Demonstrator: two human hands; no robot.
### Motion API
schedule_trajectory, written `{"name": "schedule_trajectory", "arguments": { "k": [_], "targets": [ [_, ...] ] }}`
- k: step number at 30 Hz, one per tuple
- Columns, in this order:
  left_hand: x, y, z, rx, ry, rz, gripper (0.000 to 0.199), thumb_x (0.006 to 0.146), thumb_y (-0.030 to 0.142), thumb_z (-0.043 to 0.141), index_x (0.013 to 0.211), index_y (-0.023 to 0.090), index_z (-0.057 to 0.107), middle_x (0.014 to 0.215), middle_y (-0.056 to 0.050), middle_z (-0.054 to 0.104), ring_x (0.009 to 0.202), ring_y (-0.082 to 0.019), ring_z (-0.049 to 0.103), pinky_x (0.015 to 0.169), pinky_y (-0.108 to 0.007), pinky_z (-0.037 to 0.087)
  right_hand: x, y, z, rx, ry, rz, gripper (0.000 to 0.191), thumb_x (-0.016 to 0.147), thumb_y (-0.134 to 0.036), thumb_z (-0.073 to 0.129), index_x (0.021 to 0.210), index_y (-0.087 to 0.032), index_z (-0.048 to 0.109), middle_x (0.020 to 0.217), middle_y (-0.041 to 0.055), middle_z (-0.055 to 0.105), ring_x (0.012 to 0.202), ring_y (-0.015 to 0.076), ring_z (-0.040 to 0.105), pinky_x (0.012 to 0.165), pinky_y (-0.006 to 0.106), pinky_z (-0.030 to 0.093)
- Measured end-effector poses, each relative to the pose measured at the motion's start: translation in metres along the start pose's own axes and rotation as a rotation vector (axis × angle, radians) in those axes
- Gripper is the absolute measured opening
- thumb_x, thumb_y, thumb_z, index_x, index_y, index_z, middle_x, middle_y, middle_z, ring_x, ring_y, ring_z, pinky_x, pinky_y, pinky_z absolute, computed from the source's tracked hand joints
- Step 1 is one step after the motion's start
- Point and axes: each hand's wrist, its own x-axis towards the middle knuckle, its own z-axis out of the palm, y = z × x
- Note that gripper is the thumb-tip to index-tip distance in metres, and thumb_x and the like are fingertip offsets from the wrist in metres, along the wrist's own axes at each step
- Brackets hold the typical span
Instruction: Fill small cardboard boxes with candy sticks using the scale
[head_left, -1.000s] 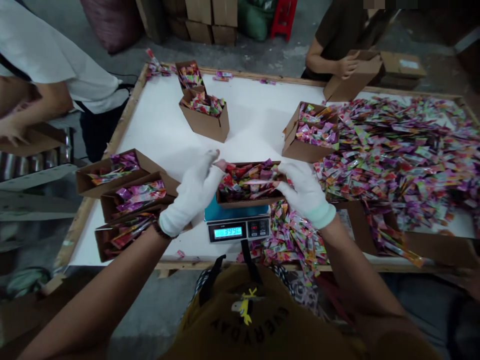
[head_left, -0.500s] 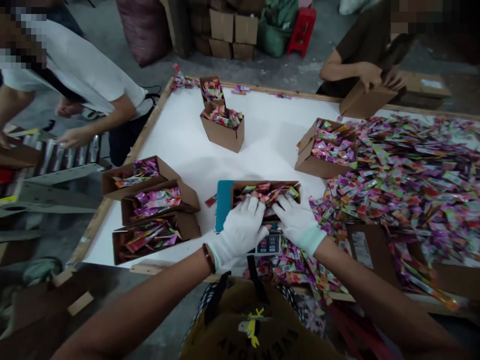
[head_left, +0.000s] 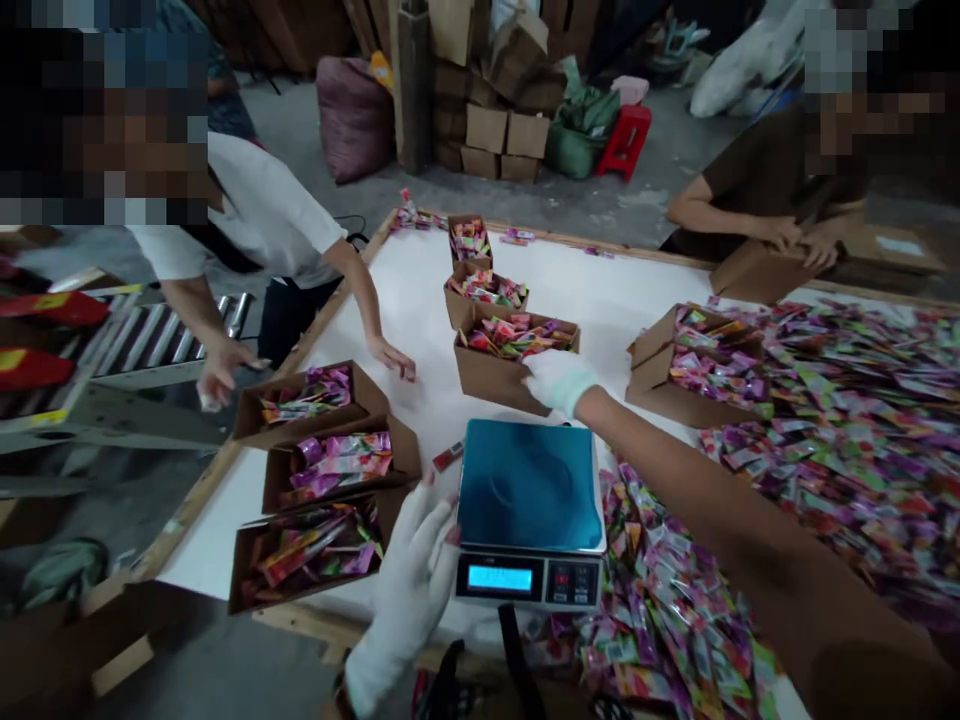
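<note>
My right hand (head_left: 559,380), in a white glove, reaches out over the table and grips the near right corner of a brown cardboard box (head_left: 495,375) filled with colourful sachets. That box stands on the white table (head_left: 600,290), just beyond the scale. The digital scale (head_left: 529,490) has a bare blue platform and a lit display. My left hand (head_left: 416,580), also gloved, hovers with fingers spread at the scale's left edge, holding nothing.
Three filled boxes (head_left: 337,465) line the left edge; two more (head_left: 487,295) stand behind the gripped one, another (head_left: 690,365) to the right. Loose sachets (head_left: 825,430) cover the right side. A co-worker's hand (head_left: 390,355) rests on the table at left; another person (head_left: 780,235) handles a box far right.
The filled box has left the scale and now stands farther out on the table with my right hand on it. My left hand has let go and drawn back beside the scale.
</note>
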Motion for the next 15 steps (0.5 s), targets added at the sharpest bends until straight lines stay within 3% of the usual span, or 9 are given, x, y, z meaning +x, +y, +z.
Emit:
{"name": "schedule_trajectory", "arguments": {
  "k": [3,5,9,12,15],
  "targets": [
    [-0.045,-0.036,-0.002,0.057,-0.013,-0.159,0.037,0.095,0.029,0.054,0.129,0.026,0.068,0.148,-0.013,0.058,0.133,-0.029,0.060,0.107,-0.044,0.056,0.064,-0.022,0.019,0.025,-0.035,-0.020,0.030,0.093,-0.025,0.056,0.115,-0.013,0.073,0.119,0.0177,0.074,0.109,0.0298,0.071,0.091,0.037,0.054],
    [-0.064,-0.046,-0.002,0.078,-0.078,-0.212,0.038,0.094,0.032,0.054,0.128,0.028,0.070,0.145,-0.010,0.061,0.130,-0.029,0.062,0.102,-0.042,0.060,0.089,-0.035,0.037,0.038,-0.040,-0.012,0.030,0.095,-0.021,0.054,0.118,-0.011,0.070,0.117,0.0180,0.074,0.105,0.0273,0.072,0.088,0.035,0.054],
    [-0.067,-0.050,0.006,0.002,-0.147,-0.246,0.042,0.093,0.034,0.053,0.131,0.032,0.070,0.147,-0.005,0.060,0.128,-0.028,0.063,0.098,-0.037,0.062,0.093,-0.033,0.062,0.026,0.044,-0.026,0.050,0.100,-0.027,0.051,0.149,-0.015,0.047,0.145,0.0186,0.058,0.117,0.0251,0.066,0.100,0.038,0.048],
    [-0.058,-0.057,0.015,-0.060,-0.182,-0.215,0.042,0.091,0.036,0.055,0.131,0.037,0.070,0.148,-0.001,0.059,0.127,-0.029,0.064,0.100,-0.040,0.061,0.064,0.012,0.065,0.050,0.237,-0.069,0.063,0.099,-0.039,0.054,0.157,-0.019,0.038,0.162,0.0165,0.038,0.135,0.0287,0.052,0.112,0.041,0.040],
    [-0.054,-0.071,0.022,-0.077,-0.200,-0.188,0.043,0.088,0.041,0.058,0.128,0.037,0.072,0.146,-0.002,0.061,0.125,-0.033,0.065,0.104,-0.046,0.058,0.012,0.100,0.065,0.138,0.477,0.086,0.063,0.099,-0.042,0.052,0.154,-0.014,0.041,0.159,0.0185,0.042,0.144,0.0307,0.042,0.119,0.045,0.034]
  ]
}}
